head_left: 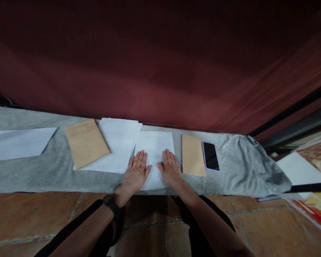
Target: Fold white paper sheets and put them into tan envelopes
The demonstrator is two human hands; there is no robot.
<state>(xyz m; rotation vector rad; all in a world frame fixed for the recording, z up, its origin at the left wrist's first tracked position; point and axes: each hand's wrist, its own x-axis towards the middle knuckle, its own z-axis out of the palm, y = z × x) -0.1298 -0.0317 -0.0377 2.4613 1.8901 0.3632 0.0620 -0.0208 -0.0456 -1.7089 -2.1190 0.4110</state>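
A white sheet of paper (155, 142) lies in front of me on a grey cloth. My left hand (136, 172) rests flat on its left side, fingers stretched out. On the sheet's right side my right hand (171, 169) lies flat too, fingers extended. Just left of this sheet is a stack of white paper (119, 135), partly covered by a brown envelope (87, 142). A second brown envelope (192, 155) lies to the right of my right hand. Beside it is a phone (211, 156) with a dark screen and a pale purple edge.
The grey cloth (240, 160) covers a long, narrow surface. Another white sheet (18, 142) lies at its far left. A dark red fabric wall (155, 71) rises behind. Dark bars (291, 117) and printed material (314, 207) are at the right. Tiled floor (259, 221) shows below.
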